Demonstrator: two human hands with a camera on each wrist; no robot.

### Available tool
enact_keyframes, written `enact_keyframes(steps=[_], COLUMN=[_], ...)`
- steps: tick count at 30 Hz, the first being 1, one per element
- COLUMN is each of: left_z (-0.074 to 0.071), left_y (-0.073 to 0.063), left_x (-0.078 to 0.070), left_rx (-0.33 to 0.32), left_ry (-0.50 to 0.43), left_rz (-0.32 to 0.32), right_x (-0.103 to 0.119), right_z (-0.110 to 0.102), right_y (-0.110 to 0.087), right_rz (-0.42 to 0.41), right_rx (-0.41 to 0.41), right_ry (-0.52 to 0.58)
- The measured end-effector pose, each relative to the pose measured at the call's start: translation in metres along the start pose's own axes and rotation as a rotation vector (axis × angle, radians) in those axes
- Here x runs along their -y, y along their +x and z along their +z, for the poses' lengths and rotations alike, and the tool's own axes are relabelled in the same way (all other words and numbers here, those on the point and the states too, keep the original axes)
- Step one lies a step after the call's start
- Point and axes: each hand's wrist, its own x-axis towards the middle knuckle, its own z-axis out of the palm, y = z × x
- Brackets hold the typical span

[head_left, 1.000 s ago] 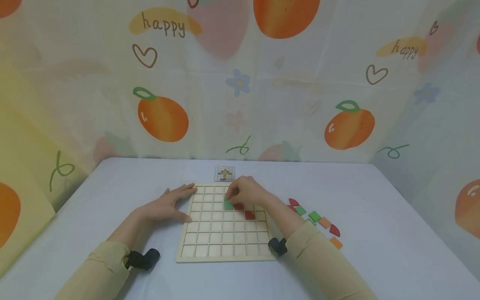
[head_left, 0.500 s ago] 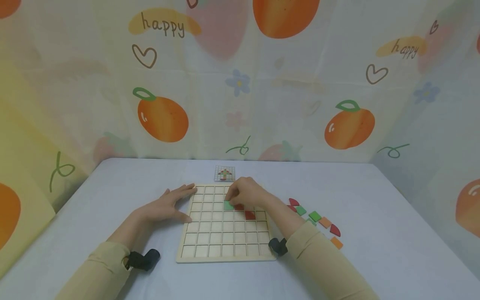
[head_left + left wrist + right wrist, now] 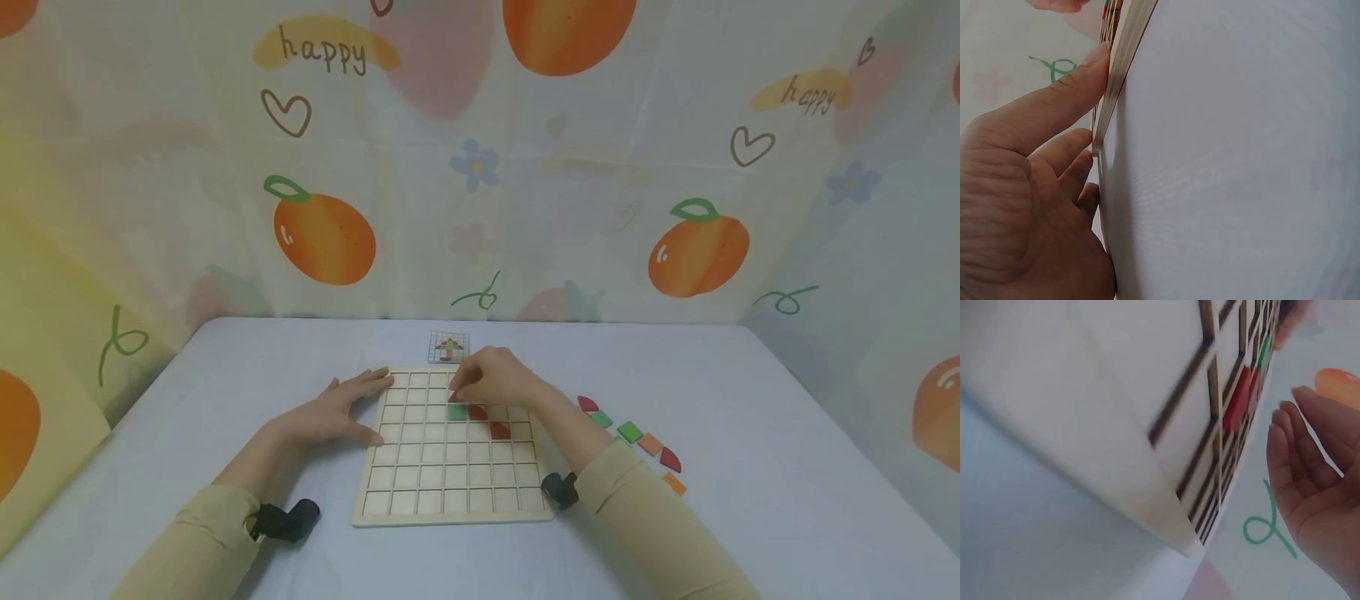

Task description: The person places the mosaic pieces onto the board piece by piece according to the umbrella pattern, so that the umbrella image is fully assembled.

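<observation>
A wooden grid board [image 3: 420,502] lies flat on the table. My left hand [image 3: 330,410] is spread at its left side, with fingertips and thumb on the frame; in the left wrist view the thumb [image 3: 1066,94] lies along the board's edge. Over the upper middle of the grid, my right hand [image 3: 495,379] pinches a small red tile [image 3: 453,397], partly covered by the fingers. Just below it a green square tile [image 3: 457,412] sits in a cell. To the right of that, one red tile [image 3: 477,413] and another red tile [image 3: 500,430] lie in cells, stepping downward.
A small picture card [image 3: 449,347] with a coloured grid pattern stands behind the board. Loose tiles lie right of the board, among them a red quarter-round [image 3: 671,460], a green square [image 3: 629,432] and an orange square [image 3: 674,483]. A printed curtain [image 3: 480,233] hangs behind the table.
My right hand has shifted slightly up from the green tile, and the red tile now shows at its fingertips. One loose red tile beside the right forearm has gone from sight. The left hand stays put.
</observation>
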Motion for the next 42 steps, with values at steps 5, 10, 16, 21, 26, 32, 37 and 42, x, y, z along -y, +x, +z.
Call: enact_keyframes(steps=[5,10,16,21,26,32,37,42], left_z=[-0.001,0.0,0.0,-0.002,-0.002,-0.001,0.0,0.001], left_y=[-0.001,-0.001,0.0,0.0,-0.001,0.0,0.0,0.0], left_x=[0.0,0.001,0.0,-0.003,-0.003,-0.001,-0.001,-0.001], left_rx=[0.0,0.002,0.003,0.005,0.003,0.002,-0.001,-0.004], left_ry=[-0.005,-0.01,-0.003,-0.007,-0.006,-0.01,-0.013,-0.009], left_rz=[0.012,0.02,0.023,0.019,0.014,0.005,-0.001,-0.001], right_x=[-0.005,-0.018,-0.039,-0.055,-0.069,-0.083,-0.095,-0.104], right_z=[-0.018,-0.038,-0.058,-0.069,-0.077,-0.082,-0.085,-0.087], right_y=[-0.005,-0.018,-0.039,-0.055,-0.068,-0.082,-0.094,-0.104], right_rz=[0.024,0.057,0.085,0.08,0.097,0.137,0.168,0.198], right_rx=[-0.034,-0.073,-0.078,-0.077,-0.077,-0.061,-0.059,-0.053], right_ry=[-0.002,-0.005,-0.038,-0.067,-0.067,-0.058,-0.06,-0.055])
